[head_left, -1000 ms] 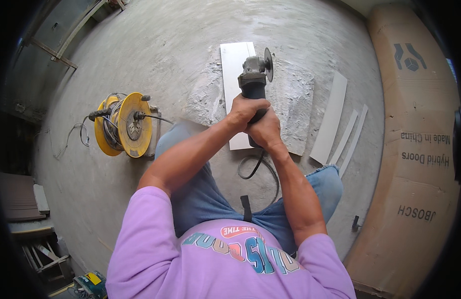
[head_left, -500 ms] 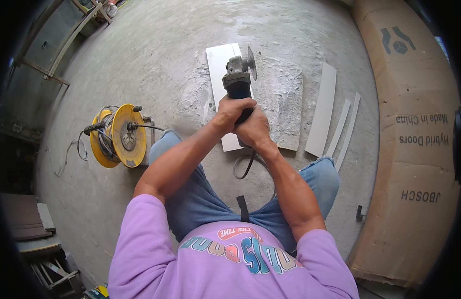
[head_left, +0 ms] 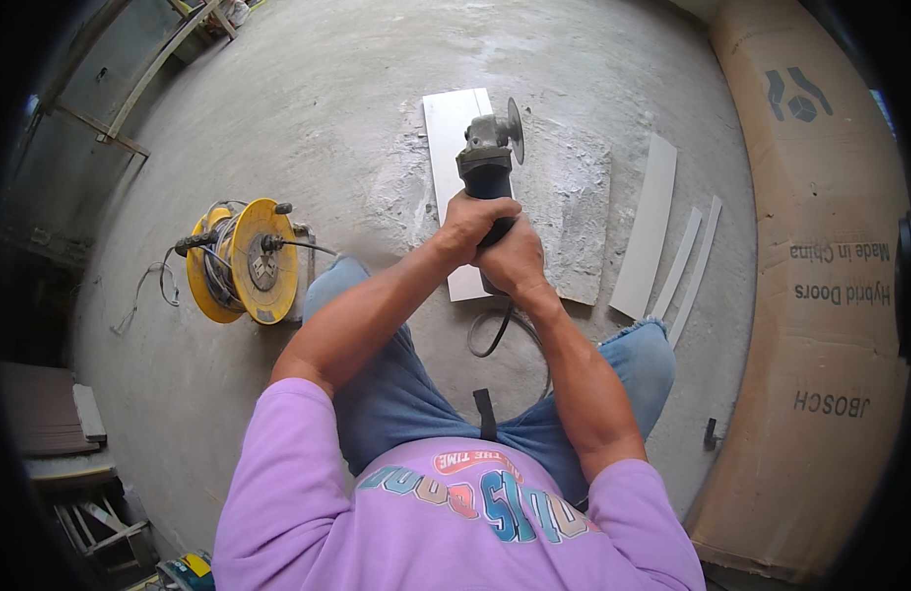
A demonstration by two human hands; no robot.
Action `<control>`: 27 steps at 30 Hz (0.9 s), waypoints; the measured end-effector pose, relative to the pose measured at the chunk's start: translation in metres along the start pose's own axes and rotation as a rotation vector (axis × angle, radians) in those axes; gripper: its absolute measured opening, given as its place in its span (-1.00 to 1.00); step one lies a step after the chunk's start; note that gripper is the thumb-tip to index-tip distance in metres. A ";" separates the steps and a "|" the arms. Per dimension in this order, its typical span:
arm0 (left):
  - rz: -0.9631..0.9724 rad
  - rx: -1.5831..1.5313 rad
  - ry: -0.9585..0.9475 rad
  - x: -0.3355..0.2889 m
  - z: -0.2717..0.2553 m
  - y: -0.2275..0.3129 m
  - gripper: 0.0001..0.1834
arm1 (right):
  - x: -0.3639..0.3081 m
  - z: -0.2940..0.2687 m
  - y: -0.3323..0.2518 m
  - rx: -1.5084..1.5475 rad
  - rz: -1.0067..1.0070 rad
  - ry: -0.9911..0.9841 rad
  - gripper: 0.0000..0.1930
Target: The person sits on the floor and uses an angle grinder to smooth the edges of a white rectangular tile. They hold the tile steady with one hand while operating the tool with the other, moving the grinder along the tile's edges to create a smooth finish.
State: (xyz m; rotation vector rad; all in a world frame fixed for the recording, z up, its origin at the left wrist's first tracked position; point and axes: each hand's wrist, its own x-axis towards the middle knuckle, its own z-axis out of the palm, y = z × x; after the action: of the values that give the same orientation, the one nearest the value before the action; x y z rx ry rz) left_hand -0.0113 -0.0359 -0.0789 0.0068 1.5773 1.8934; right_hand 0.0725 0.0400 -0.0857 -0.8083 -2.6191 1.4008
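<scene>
Floor: bare grey concrete floor (head_left: 308,108), dusty, with a pale patch of dust around the work spot.
Grinder: a dark angle grinder (head_left: 487,163) held out in front of the person, its round disc (head_left: 515,128) at the far end, standing on edge above the white tile.
Left hand: the left hand (head_left: 475,222) is wrapped shut around the grinder's handle, nearer the tool's head.
Right hand: the right hand (head_left: 515,264) is closed on the rear of the same handle, touching the left hand.
Tile: a long white tile (head_left: 453,148) lies flat on the floor under the grinder, running away from the person.
Slab: a grey stone-like slab (head_left: 579,212) lies just right of the tile.
Strips: three white cut strips (head_left: 648,227) lie further right, side by side.
Cord: a black cord (head_left: 495,335) loops on the floor below the hands.
Cable reel: a yellow cable reel (head_left: 244,261) stands to the left, well apart from the tile.
Cardboard: a large brown cardboard sheet (head_left: 820,295) covers the right edge.
</scene>
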 end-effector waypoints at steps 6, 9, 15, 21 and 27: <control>0.077 0.078 0.092 0.003 0.002 -0.005 -0.57 | -0.002 0.005 -0.001 0.111 -0.066 0.078 -0.50; 0.052 0.108 0.158 0.004 0.003 -0.006 -0.46 | -0.001 0.004 0.002 0.096 -0.100 0.036 -0.42; 0.049 0.139 0.184 0.000 0.004 -0.003 -0.54 | 0.004 0.006 0.009 0.050 -0.119 0.053 -0.41; 0.097 0.123 0.159 -0.003 0.002 -0.003 -0.54 | 0.004 0.008 0.010 0.040 -0.135 0.064 -0.42; 0.084 0.137 0.165 0.002 0.003 -0.006 -0.54 | 0.005 0.009 0.015 0.054 -0.143 0.073 -0.43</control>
State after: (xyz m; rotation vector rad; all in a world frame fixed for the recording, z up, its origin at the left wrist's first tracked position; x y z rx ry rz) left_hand -0.0090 -0.0315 -0.0838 -0.0248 1.8419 1.8859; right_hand 0.0716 0.0422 -0.1042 -0.6390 -2.5170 1.3709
